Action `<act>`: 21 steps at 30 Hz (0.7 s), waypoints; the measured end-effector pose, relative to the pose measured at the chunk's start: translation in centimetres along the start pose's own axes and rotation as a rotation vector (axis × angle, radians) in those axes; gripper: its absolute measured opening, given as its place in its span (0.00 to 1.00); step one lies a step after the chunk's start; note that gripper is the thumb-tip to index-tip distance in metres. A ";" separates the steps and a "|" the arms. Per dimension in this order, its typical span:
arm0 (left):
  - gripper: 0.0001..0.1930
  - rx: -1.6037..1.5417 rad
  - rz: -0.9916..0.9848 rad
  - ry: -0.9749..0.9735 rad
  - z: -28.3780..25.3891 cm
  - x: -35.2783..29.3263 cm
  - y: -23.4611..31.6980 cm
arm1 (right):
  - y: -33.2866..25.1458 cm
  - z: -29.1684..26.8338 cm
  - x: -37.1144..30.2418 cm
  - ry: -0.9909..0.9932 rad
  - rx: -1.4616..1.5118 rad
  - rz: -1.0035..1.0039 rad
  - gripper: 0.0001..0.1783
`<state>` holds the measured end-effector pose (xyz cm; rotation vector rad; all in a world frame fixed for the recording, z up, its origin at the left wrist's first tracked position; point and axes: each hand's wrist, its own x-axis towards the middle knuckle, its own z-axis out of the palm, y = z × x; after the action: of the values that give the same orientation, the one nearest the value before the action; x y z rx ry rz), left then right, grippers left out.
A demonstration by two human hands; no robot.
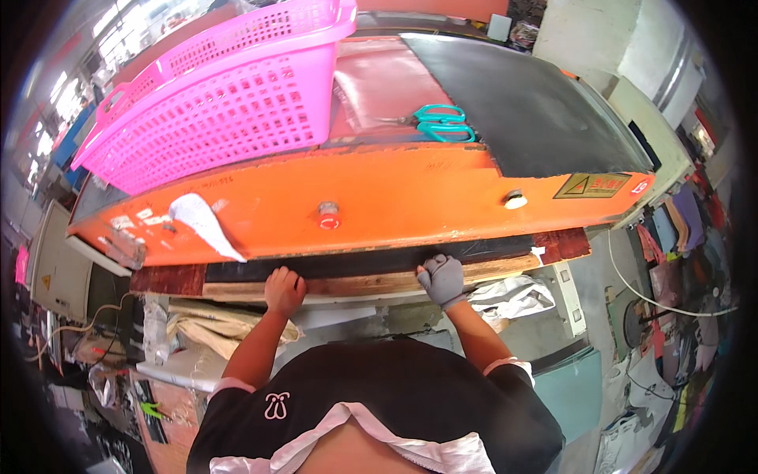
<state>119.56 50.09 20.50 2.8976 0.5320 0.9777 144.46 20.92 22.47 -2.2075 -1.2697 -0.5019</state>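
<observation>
Under the front of an orange machine [395,189] lies a long wooden board [355,285] with a black sheet [355,262] on top. Its near edge faces me. My bare left hand [285,291] is closed over that edge, left of the middle. My right hand [442,281], in a grey glove that leaves some fingertips bare, is closed over the same edge farther right. Both hands have their knuckles up, and the undersides of the fingers are hidden. Dark red end pieces [167,280] show at the board's ends.
Atop the machine stand a pink plastic basket [229,118], teal-handled scissors [442,124] and a black mat [537,103]. Its front carries a red button [329,218], a pale knob [515,200] and a hanging white scrap [201,221]. Below the board are crumpled sacks [513,300].
</observation>
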 end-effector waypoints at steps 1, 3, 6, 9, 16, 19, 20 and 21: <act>0.08 0.003 -0.011 -0.007 0.1 0.1 0.0 | 0.0 0.1 0.1 -0.049 0.033 0.017 0.13; 0.09 -0.017 -0.026 -0.001 0.1 0.2 0.1 | 0.0 0.1 0.0 -0.053 0.035 0.005 0.13; 0.10 -0.084 -0.136 -0.058 -0.1 0.2 0.4 | 0.1 0.3 -0.6 -0.026 0.020 -0.018 0.11; 0.11 -0.130 -0.192 -0.090 -0.2 0.3 0.6 | 0.4 0.3 -0.8 -0.036 0.000 -0.016 0.10; 0.13 -0.158 -0.223 -0.131 -1.9 -1.7 2.3 | -1.1 -0.9 -2.6 -0.003 0.026 0.058 0.12; 0.13 -0.127 -0.192 -0.177 -4.1 -4.8 4.2 | -2.9 -2.7 -6.2 -0.009 0.022 0.081 0.12; 0.13 -0.141 -0.171 -0.191 -4.9 -6.0 4.8 | -3.4 -3.3 -7.5 -0.011 0.015 0.087 0.11; 0.13 -0.150 -0.156 -0.207 -5.9 -7.2 5.5 | -4.2 -3.9 -8.9 0.029 0.022 0.081 0.12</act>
<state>112.44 42.11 21.80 2.7326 0.6292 0.6577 136.29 14.25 21.67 -2.2157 -1.1605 -0.4841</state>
